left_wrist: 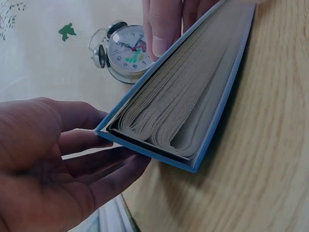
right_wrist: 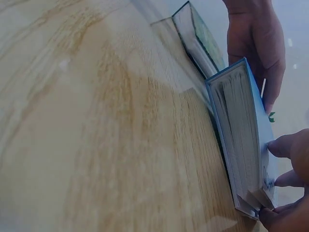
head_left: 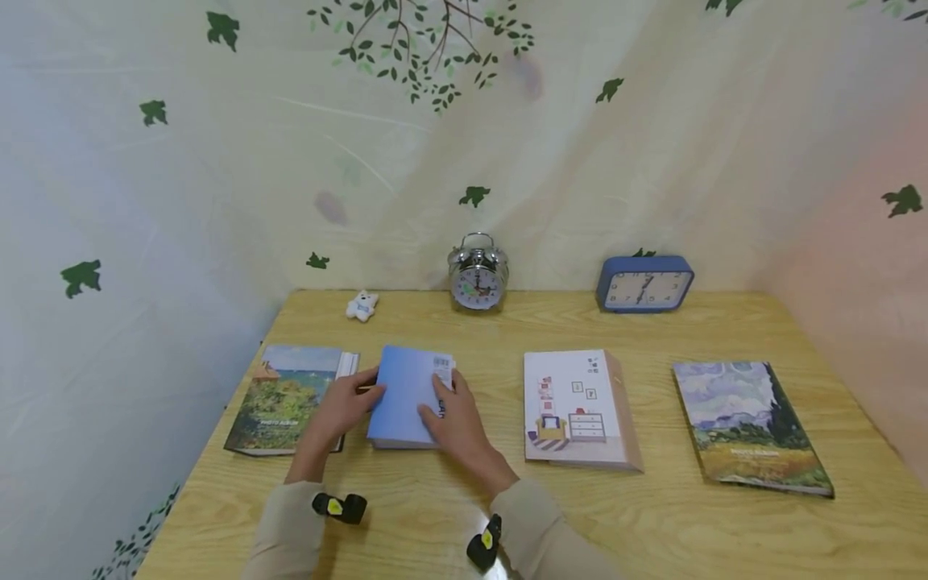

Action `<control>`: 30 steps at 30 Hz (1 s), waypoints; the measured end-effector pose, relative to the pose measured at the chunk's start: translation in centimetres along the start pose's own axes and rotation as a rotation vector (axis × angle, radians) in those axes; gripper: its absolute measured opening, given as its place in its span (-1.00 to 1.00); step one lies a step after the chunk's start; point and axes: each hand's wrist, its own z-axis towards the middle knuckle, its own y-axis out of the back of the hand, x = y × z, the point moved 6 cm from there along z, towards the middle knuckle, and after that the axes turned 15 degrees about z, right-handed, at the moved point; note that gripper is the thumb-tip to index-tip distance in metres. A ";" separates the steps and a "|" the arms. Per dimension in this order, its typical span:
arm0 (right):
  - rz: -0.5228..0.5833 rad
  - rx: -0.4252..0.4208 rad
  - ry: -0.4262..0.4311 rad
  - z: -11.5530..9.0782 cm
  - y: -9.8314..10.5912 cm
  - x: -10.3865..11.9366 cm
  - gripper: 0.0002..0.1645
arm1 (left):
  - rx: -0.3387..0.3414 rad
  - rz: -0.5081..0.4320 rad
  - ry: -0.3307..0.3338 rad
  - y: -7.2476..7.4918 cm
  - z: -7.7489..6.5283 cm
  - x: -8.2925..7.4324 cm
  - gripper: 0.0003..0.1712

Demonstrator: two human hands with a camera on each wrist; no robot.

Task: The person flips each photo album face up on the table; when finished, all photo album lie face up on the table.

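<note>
A blue photo album [head_left: 406, 395] lies on the table between both hands, a barcode and part of some lettering on its upper cover. Its thick pages [left_wrist: 164, 106] show from the end in the left wrist view. My left hand [head_left: 344, 407] touches the spine side, its fingers [left_wrist: 120, 179] fairly straight along it. At the opposite edge, my right hand [head_left: 457, 419] grips the album, with the thumb on the cover and a finger bent at the edge in the right wrist view. Left of it lies a landscape-covered photo album [head_left: 293, 395], partly behind my left hand.
To the right lie a white album with drawn furniture [head_left: 573, 407] and another landscape-covered album [head_left: 754, 427]. A small white bear figure [head_left: 362, 306], a silver twin-bell clock [head_left: 478, 278] and a blue clock [head_left: 645, 284] line the back of the wooden table [head_left: 616, 524].
</note>
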 end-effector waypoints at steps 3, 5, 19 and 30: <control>-0.027 0.005 0.002 0.1 -0.2 0.0 -0.30 | 0.003 -0.026 0.025 -0.4 0.1 0.5 -0.40; -0.037 0.010 -0.002 0.1 -0.3 -0.1 -0.30 | 0.000 -0.041 0.030 -0.6 0.3 0.8 -0.40; -0.049 0.037 -0.019 -0.1 -0.6 -0.3 -0.28 | -0.013 -0.067 0.097 -0.6 0.7 1.8 -0.39; -0.048 -0.050 -0.002 0.0 3.2 0.8 -0.31 | -0.326 -0.107 0.062 1.9 0.0 -1.8 -0.51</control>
